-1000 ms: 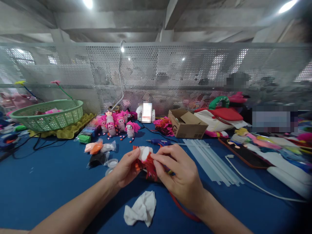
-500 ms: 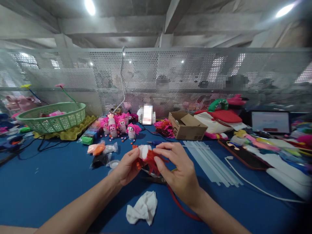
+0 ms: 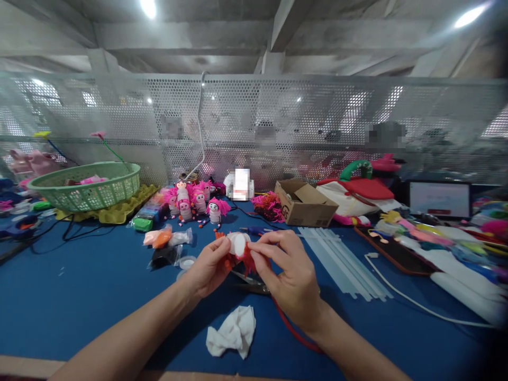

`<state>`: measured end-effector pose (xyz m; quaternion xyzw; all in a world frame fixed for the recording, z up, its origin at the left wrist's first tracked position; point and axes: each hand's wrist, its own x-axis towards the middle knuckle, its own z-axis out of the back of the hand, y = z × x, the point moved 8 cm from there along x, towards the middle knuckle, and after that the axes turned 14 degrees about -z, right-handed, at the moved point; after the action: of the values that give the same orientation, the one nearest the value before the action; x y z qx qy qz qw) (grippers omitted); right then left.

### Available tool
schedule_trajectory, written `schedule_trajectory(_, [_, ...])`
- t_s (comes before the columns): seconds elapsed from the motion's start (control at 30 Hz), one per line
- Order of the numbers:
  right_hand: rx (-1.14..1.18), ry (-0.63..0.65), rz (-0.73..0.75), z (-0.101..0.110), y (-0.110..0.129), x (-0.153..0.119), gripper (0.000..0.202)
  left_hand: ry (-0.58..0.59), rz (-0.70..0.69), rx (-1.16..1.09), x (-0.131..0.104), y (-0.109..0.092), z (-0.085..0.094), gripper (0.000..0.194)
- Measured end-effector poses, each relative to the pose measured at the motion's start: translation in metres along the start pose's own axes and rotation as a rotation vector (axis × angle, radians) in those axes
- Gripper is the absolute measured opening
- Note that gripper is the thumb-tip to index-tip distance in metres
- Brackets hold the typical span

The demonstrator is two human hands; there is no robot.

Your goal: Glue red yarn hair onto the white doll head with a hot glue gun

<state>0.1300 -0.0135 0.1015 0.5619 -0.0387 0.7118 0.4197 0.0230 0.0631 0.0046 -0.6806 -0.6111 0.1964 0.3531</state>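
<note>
Between my hands is a small doll [image 3: 239, 245] with a white round face and red-orange yarn hair. My left hand [image 3: 212, 264] is closed around its left side, thumb on the white part. The thumb and fingers of my right hand [image 3: 283, 264] pinch at the red yarn [image 3: 249, 261] on its right side; the fingertips partly cover it. Under the hands lie scissors [image 3: 254, 287], mostly hidden. A crumpled white tissue [image 3: 233, 332] rests on the blue table nearer to me. Several finished-looking dolls with pink hair [image 3: 214, 210] stand behind.
A green basket [image 3: 85, 188] sits on a yellow egg tray [image 3: 115, 210] at left. Bagged clay [image 3: 162, 238] lies nearer. A cardboard box [image 3: 304, 203], pale glue sticks [image 3: 341, 264], a white cable [image 3: 408, 306] and a tablet [image 3: 440, 198] are on the right.
The right fingers have drawn together into a pinch at the doll's edge. Less red yarn spreads to the right, and the white face shows more fully.
</note>
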Motion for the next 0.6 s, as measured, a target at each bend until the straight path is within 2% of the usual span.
schedule_trajectory(0.6, [0.004,0.008,0.042,-0.0006,0.0021,-0.0002,0.014,-0.005,0.04,0.001,-0.0022,0.0067,0.0024,0.03])
